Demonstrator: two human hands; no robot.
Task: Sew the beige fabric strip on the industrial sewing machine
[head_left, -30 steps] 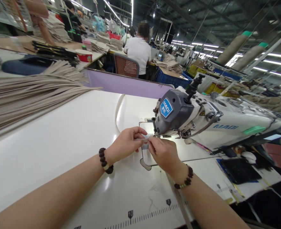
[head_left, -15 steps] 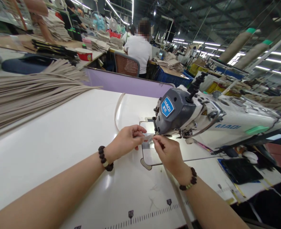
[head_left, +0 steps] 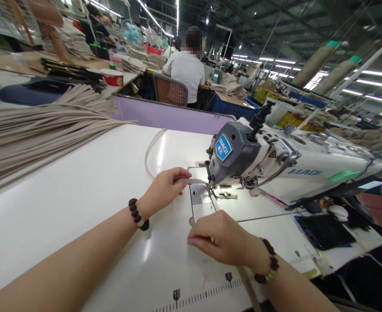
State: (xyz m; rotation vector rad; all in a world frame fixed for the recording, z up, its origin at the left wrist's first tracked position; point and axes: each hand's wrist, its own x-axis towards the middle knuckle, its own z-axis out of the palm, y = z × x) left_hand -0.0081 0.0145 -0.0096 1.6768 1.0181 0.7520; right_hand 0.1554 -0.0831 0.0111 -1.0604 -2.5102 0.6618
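Observation:
A thin beige strap (head_left: 151, 145) curves across the white table and runs under the head of a grey and white sewing machine (head_left: 243, 154). My left hand (head_left: 165, 187) pinches the strap just left of the needle area. My right hand (head_left: 220, 237) has closed on the same strap nearer to me, in front of the metal needle plate (head_left: 200, 204). The strap runs taut from the presser foot down to my right hand and trails off the table's front edge. Both wrists wear dark bead bracelets.
A thick bundle of beige straps (head_left: 38, 130) lies at the left of the white table (head_left: 80, 208). A printed ruler (head_left: 197, 297) runs along the front edge. A person in a white shirt (head_left: 185, 69) sits beyond a purple panel (head_left: 165, 115). Black items lie at the right.
My right hand has pulled back from the needle toward me, drawing the strap with it. My left hand has shifted slightly left and stayed on the strap.

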